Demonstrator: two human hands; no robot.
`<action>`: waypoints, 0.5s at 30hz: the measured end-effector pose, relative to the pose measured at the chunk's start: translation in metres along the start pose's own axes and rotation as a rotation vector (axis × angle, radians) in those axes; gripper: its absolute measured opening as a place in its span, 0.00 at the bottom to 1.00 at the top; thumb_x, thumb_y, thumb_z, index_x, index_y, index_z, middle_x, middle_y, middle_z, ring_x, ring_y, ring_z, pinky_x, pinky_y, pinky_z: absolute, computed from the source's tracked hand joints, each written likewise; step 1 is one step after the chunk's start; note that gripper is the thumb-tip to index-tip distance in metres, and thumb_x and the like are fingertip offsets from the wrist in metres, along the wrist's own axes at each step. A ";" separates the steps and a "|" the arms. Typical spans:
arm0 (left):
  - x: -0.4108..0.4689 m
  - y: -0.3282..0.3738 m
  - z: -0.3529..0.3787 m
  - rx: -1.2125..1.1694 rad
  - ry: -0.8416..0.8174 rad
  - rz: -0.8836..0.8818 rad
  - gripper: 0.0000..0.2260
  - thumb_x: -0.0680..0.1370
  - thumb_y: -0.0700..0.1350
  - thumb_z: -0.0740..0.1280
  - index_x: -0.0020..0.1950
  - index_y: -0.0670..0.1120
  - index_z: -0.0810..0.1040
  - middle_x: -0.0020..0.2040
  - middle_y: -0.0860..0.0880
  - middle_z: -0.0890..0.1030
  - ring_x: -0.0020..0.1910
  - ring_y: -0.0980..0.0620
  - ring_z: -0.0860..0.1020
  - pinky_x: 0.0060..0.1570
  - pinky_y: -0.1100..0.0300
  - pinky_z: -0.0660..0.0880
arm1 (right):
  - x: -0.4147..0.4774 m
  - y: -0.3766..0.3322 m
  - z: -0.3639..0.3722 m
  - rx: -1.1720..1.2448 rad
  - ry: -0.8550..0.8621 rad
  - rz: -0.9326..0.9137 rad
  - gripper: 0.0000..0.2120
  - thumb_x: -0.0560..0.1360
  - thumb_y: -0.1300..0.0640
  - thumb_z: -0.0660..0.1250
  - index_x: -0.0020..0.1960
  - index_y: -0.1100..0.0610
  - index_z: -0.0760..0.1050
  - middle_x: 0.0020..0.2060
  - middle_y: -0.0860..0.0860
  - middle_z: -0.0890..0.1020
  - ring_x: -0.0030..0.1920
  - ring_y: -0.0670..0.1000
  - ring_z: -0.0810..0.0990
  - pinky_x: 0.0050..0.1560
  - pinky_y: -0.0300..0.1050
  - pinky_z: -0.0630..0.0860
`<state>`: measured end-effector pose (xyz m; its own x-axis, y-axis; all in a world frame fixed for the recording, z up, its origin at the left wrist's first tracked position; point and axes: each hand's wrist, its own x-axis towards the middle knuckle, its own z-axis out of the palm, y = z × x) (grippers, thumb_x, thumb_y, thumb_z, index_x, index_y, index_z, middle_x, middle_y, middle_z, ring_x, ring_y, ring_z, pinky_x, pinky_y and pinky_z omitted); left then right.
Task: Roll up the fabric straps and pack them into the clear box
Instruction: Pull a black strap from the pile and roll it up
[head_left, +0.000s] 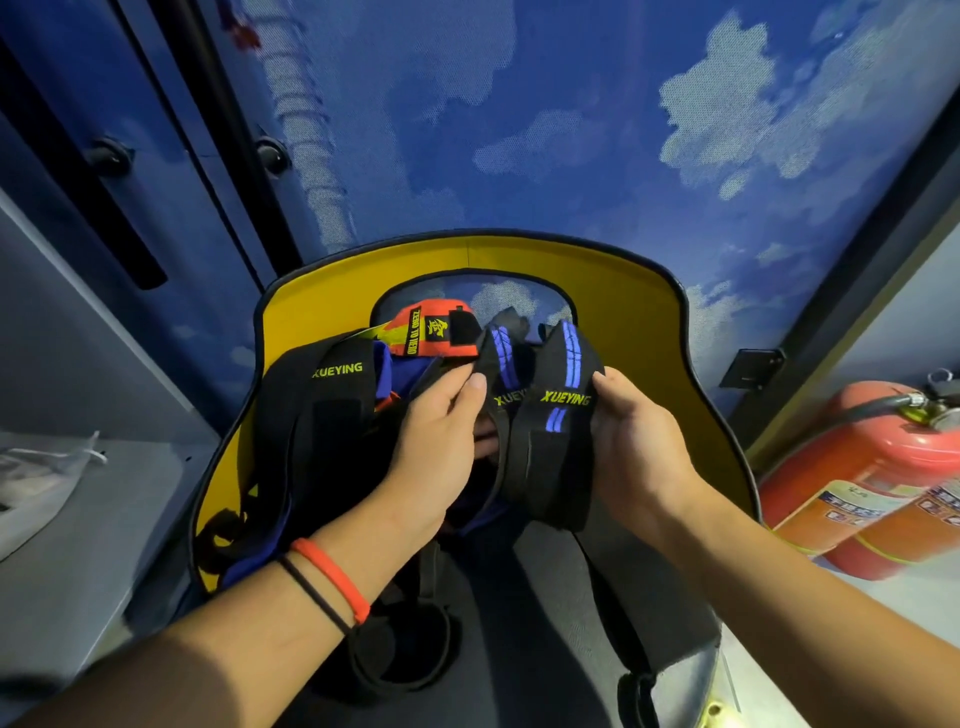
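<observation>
Black fabric is filling our hands: we are holding a blue-striped strap (558, 415) over the yellow chair (623, 312), our left hand (441, 431) pinching its left fold between thumb and fingers, our right hand (639, 441) gripping its right edge with curled fingers. Behind it a red strap (431, 332) is lying curled on the pile, other black straps (332, 405) are trailing left, and an extinguisher (857, 483) is lying at our right.

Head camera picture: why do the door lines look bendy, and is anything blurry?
Head view: the wide lens bows straight lines near the edges, like the door frame. Head view, centre: it is sharp, and the strap lettering reads clearly. Head view, bottom-left corner: it is dim and a bit soft.
</observation>
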<state>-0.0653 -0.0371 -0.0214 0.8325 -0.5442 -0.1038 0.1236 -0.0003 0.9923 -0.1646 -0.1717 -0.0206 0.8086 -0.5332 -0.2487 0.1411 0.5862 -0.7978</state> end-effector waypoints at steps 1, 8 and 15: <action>-0.001 0.002 0.001 0.007 0.001 0.009 0.14 0.86 0.46 0.59 0.68 0.50 0.79 0.59 0.50 0.85 0.58 0.49 0.84 0.48 0.57 0.82 | -0.001 0.000 0.001 -0.026 -0.024 0.002 0.15 0.83 0.55 0.57 0.63 0.63 0.73 0.62 0.65 0.79 0.62 0.63 0.79 0.69 0.62 0.70; -0.010 0.005 0.010 0.043 -0.067 0.016 0.14 0.87 0.48 0.58 0.63 0.49 0.83 0.56 0.49 0.87 0.58 0.51 0.84 0.61 0.46 0.79 | -0.002 0.004 0.009 -0.299 0.015 -0.090 0.10 0.85 0.54 0.59 0.59 0.57 0.76 0.49 0.55 0.84 0.50 0.54 0.82 0.56 0.55 0.77; -0.013 0.005 0.011 0.215 -0.046 0.110 0.10 0.83 0.46 0.65 0.60 0.50 0.85 0.47 0.55 0.87 0.47 0.62 0.83 0.44 0.68 0.76 | 0.001 0.010 0.008 -0.566 0.184 -0.298 0.08 0.80 0.55 0.68 0.56 0.49 0.71 0.50 0.55 0.82 0.48 0.55 0.84 0.55 0.59 0.81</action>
<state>-0.0814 -0.0398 -0.0144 0.8083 -0.5887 0.0035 -0.0883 -0.1154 0.9894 -0.1577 -0.1611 -0.0241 0.6633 -0.7480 -0.0226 -0.0189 0.0135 -0.9997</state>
